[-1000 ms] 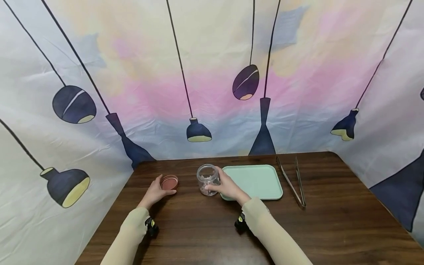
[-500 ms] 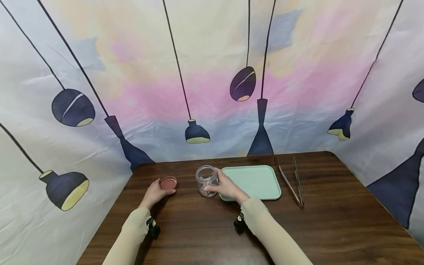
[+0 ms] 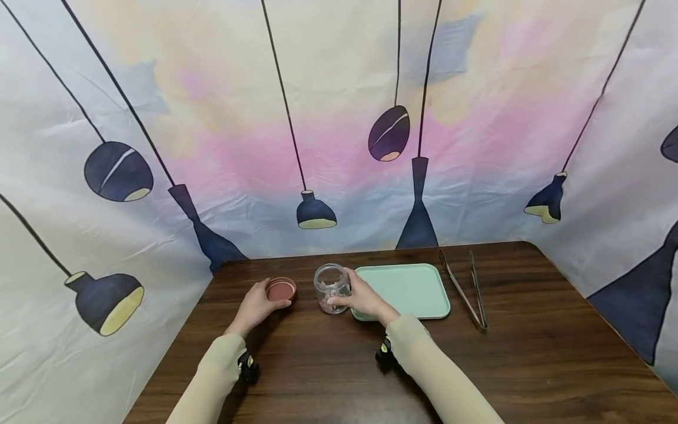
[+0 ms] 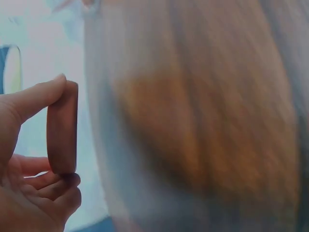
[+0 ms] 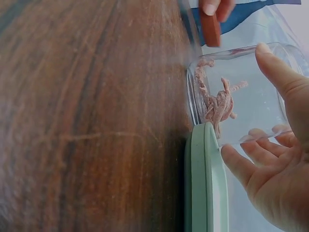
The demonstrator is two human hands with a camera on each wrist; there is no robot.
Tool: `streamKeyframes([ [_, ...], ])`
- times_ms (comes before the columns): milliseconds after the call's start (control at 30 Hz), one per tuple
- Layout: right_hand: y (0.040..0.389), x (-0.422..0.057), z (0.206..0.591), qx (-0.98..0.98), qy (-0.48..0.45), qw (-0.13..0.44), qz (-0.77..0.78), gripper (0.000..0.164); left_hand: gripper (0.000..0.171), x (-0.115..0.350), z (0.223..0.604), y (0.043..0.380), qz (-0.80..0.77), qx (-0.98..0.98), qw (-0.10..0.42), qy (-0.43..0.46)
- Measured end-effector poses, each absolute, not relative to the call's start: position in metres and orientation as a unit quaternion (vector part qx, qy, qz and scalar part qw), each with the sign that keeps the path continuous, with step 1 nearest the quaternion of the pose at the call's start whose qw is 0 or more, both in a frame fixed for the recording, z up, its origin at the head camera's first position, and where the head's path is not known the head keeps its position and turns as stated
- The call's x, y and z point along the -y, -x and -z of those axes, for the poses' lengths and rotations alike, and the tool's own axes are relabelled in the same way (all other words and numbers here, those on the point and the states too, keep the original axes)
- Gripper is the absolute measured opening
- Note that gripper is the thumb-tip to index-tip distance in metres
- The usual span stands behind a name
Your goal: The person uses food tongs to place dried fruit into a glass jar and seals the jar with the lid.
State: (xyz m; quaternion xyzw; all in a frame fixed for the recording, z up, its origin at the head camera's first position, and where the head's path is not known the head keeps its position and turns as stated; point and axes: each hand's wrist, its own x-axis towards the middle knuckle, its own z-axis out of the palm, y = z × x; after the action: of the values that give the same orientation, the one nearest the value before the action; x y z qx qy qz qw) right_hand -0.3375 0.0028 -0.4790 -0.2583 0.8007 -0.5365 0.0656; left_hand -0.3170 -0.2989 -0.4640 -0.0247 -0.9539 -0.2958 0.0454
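My left hand point(image 3: 256, 307) pinches a round reddish-brown jar lid point(image 3: 281, 290) between thumb and fingers. In the left wrist view the lid point(image 4: 63, 128) is seen edge-on, held a little off the wooden surface. A clear, lidless jar point(image 3: 324, 288) stands upright to the right of it. My right hand point(image 3: 364, 295) grips the jar's right side, thumb at the front. Inside the jar, the right wrist view shows several pinkish-brown, twisted dried strips point(image 5: 219, 104) near the bottom. The far fingers of both hands are partly hidden in the head view.
A pale green tray point(image 3: 405, 288) lies directly right of the jar, under my right hand. Metal tongs point(image 3: 466, 291) rest spread apart beyond the tray. A patterned cloth point(image 3: 349, 118) hangs behind the dark wooden table point(image 3: 323, 377).
My left hand has lifted the lid slightly and moved it right, nearer the jar. My right hand and the jar have stayed in place.
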Motion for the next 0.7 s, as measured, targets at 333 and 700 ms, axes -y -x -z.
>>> streamKeyframes([
  [333, 0.337, -0.001, 0.476, -0.803, 0.252, 0.066, 0.537, 0.087, 0.095, 0.261, 0.434, 0.310, 0.282, 0.955, 0.055, 0.073],
  [700, 0.334, -0.003, 0.476, -0.801, 0.247, 0.066, 0.541, 0.088, 0.093, 0.249, 0.416, 0.305, 0.266, 0.955, 0.089, 0.097],
])
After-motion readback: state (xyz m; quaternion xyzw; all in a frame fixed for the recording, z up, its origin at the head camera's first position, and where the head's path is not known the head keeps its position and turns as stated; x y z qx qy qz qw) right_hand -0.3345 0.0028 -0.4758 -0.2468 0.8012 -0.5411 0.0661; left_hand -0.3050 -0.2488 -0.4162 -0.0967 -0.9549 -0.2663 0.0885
